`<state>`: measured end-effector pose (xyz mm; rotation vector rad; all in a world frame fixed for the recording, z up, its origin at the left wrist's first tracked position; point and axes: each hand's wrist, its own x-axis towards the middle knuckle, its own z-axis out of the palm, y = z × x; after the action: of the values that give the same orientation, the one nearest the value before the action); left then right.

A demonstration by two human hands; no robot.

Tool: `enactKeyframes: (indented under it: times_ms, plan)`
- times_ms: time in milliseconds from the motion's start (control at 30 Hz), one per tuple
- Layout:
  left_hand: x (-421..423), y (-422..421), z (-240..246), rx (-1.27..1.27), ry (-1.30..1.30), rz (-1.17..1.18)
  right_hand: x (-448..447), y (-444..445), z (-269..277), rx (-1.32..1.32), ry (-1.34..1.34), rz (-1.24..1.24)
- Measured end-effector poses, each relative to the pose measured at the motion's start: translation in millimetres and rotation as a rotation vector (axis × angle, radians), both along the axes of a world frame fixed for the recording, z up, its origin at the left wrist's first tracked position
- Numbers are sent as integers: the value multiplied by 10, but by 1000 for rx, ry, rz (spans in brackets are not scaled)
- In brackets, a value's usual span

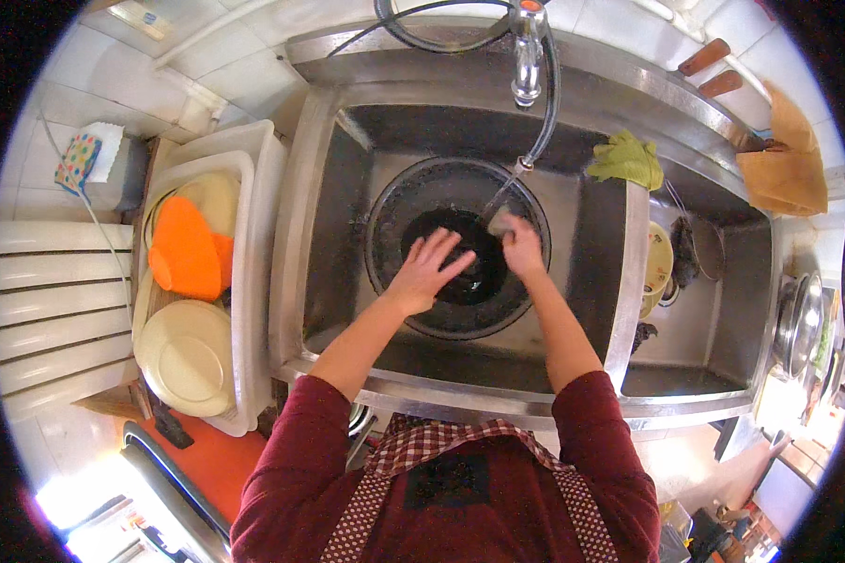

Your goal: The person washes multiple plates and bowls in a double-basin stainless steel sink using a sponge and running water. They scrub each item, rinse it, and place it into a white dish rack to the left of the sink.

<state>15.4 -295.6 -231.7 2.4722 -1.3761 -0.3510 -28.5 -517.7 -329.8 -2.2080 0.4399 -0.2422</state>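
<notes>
A large round dark pan (458, 327), likely a wok, lies in the left basin of a stainless steel sink (627, 281). Over its left part my left hand (426, 271) is spread, fingers apart, with nothing in it. At the pan's right side my right hand (522, 246) grips a small pale scrubbing pad (500, 222), whose kind is hard to make out. Water runs into the pan beside that pad from a hose (551, 105) joined to the chrome faucet (528, 56).
A green cloth (627, 160) hangs over the divider. The right basin holds a yellowish bowl (656, 259), a strainer (708, 246) and dark scraps. At left, white plastic bins (243, 281) hold plates (186, 359) and an orange container (186, 250). Knife handles (704, 58) stand behind the sink.
</notes>
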Motion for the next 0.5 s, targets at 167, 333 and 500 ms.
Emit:
enactKeyframes:
  times_ms: [167,333,500]
  plan:
    - [-152,154,-318,-292,958,971,-260,249,-266,-115,227,-80]
    - [87,-24,-192,-912,1542,1315,-106,48,-317,268,431,-249]
    - [252,-203,22,-907,1450,793,16,350,926,196,-253,114]
